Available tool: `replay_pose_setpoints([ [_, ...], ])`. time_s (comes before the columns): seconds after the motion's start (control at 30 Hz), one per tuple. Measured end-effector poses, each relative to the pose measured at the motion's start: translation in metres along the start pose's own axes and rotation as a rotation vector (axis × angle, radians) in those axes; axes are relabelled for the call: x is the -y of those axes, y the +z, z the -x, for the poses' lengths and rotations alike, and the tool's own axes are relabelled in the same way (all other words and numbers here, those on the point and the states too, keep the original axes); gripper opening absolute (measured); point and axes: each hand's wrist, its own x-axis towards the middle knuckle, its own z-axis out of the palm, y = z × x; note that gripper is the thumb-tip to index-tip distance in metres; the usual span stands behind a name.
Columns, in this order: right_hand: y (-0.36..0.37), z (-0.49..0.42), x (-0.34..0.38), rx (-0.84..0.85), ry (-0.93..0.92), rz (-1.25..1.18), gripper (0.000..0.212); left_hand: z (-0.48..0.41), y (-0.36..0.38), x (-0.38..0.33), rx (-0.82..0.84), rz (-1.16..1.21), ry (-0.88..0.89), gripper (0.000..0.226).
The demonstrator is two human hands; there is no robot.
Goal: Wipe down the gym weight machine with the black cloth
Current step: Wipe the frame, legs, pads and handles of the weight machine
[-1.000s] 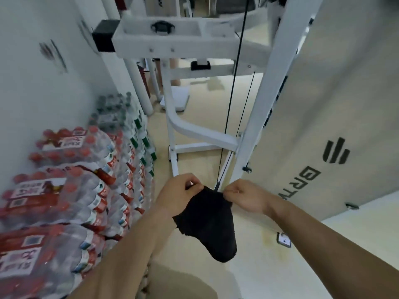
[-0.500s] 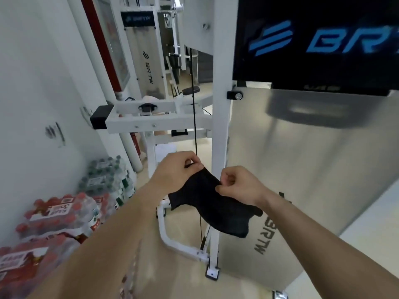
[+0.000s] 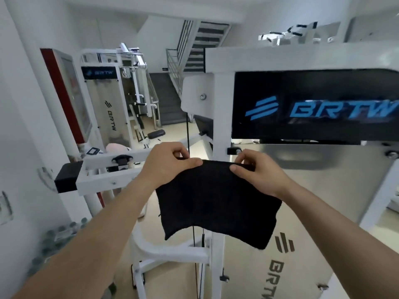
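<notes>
Here, the soft, square black cloth [image 3: 216, 201] is pinched along its top edge by the left hand [image 3: 168, 165] and the right hand [image 3: 257, 171], and hung at frame centre. Light and limp, it is likely best gripped bunched. Just behind, the white steel-framed weight machine [image 3: 218, 117] is seen; a grey staircase [image 3: 168, 100] is seen at upper centre.

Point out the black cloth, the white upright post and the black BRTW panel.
black cloth [image 3: 216, 201], head view, middle of the hanging fabric
white upright post [image 3: 222, 117], head view, bare face above the cloth
black BRTW panel [image 3: 323, 87], head view, dark area above the lettering
</notes>
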Motion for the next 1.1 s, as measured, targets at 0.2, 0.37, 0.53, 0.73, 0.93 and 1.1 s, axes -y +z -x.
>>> replay_pose_setpoints([
  [0.2,-0.038,-0.054,0.057,-0.268,-0.122,0.366,0.012,-0.067,-0.044,-0.027,-0.046,0.173,0.140,0.025],
  [0.37,-0.089,-0.120,0.095,-0.620,-0.226,0.548,0.026,-0.142,-0.066,-0.076,-0.362,0.252,0.277,0.031],
  [0.53,-0.150,-0.187,0.113,-0.686,-0.174,0.617,0.024,-0.214,-0.078,-0.132,-0.511,0.125,0.277,0.030],
  [0.73,-0.166,-0.224,0.092,-0.292,-0.003,0.536,0.017,-0.256,-0.063,-0.132,-0.191,-0.224,0.096,0.025],
  [0.93,-0.157,-0.223,0.087,-0.635,-0.360,0.621,0.019,-0.205,-0.054,-0.138,-0.315,0.143,0.448,0.025],
  [1.1,-0.133,-0.208,0.082,-0.891,-0.410,0.850,0.046,-0.189,-0.024,-0.115,-0.262,-0.416,0.660,0.039],
])
